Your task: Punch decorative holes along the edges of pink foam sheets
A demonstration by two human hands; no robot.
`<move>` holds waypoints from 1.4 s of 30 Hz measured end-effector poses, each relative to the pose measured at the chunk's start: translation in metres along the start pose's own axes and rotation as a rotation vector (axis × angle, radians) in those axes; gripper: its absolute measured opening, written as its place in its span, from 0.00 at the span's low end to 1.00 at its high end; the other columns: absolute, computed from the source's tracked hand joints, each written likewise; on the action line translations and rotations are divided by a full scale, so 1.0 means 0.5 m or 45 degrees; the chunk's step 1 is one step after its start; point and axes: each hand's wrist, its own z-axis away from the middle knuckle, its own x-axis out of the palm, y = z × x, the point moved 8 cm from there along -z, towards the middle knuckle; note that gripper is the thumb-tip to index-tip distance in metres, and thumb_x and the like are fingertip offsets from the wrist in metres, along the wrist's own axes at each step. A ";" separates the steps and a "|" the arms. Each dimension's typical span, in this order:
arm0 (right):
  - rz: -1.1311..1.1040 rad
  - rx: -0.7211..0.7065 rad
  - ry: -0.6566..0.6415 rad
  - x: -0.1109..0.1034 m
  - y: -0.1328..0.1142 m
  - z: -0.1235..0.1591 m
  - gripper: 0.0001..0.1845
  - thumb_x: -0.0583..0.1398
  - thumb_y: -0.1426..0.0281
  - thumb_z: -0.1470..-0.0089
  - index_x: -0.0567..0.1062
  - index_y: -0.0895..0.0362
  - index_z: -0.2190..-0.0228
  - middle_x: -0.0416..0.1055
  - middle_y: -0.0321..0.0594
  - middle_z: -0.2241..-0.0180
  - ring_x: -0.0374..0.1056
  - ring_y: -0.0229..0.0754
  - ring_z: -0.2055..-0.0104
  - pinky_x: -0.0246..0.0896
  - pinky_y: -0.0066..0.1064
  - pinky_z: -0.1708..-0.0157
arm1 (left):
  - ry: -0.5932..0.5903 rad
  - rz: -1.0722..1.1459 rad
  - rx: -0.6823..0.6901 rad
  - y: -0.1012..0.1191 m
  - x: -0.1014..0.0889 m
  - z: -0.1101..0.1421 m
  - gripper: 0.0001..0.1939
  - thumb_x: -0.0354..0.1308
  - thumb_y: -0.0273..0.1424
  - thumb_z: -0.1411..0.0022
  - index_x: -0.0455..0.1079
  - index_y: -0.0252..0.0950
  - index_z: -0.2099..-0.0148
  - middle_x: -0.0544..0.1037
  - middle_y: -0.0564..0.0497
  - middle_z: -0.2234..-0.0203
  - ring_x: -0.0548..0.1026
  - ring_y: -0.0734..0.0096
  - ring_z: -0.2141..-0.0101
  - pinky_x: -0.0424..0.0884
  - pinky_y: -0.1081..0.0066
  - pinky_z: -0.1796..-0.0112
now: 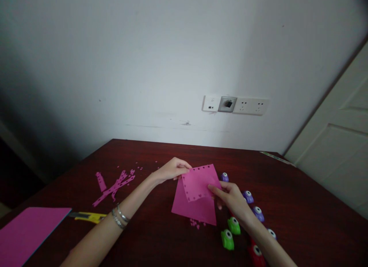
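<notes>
A square of pink paper (198,183) with small heart-shaped holes along its edges is held up between my two hands. My left hand (176,168) pinches its upper left corner. At its right side my right hand (230,196) grips it, thumb on the front face. Behind and below it shows a second pink sheet (194,210), without holes in the part I can see; whether a hand also touches it I cannot tell. Tiny pink cut-outs (197,223) lie at that sheet's lower edge.
Green craft punches (228,239), purple ones (258,213) and a red one (257,255) stand around my right forearm. Punched pink strips (115,188) lie at left. A yellow utility knife (89,217) rests by a pink paper stack (31,232). Wall sockets (249,105) are above the table (161,152).
</notes>
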 end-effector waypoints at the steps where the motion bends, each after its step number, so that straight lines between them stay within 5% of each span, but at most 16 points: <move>1: -0.002 -0.002 -0.006 0.001 -0.002 0.000 0.21 0.63 0.52 0.61 0.70 0.59 0.84 0.66 0.32 0.86 0.57 0.30 0.88 0.53 0.22 0.89 | 0.007 -0.010 0.002 0.001 0.001 -0.001 0.15 0.53 0.36 0.45 0.72 0.32 0.59 0.69 0.54 0.81 0.59 0.84 0.84 0.52 0.78 0.83; 15: -0.045 0.103 -0.070 0.013 0.017 0.002 0.21 0.63 0.53 0.61 0.73 0.61 0.79 0.69 0.33 0.83 0.59 0.29 0.87 0.57 0.21 0.88 | 0.069 0.145 0.160 0.012 -0.015 -0.011 0.13 0.60 0.29 0.50 0.73 0.33 0.60 0.77 0.47 0.67 0.73 0.73 0.67 0.67 0.69 0.61; 27: 0.023 0.172 -0.196 0.025 0.018 0.007 0.21 0.62 0.53 0.60 0.75 0.60 0.75 0.70 0.34 0.81 0.64 0.32 0.82 0.63 0.23 0.83 | 0.158 0.212 0.147 0.001 -0.027 -0.013 0.14 0.63 0.31 0.53 0.73 0.32 0.62 0.77 0.46 0.70 0.74 0.72 0.68 0.68 0.68 0.61; 42: -0.041 0.051 -0.033 -0.015 0.019 -0.011 0.16 0.65 0.59 0.61 0.76 0.59 0.73 0.71 0.33 0.81 0.63 0.32 0.84 0.60 0.23 0.86 | 0.169 0.191 0.106 -0.013 -0.033 -0.015 0.11 0.62 0.29 0.53 0.73 0.31 0.64 0.77 0.46 0.71 0.74 0.73 0.68 0.68 0.71 0.63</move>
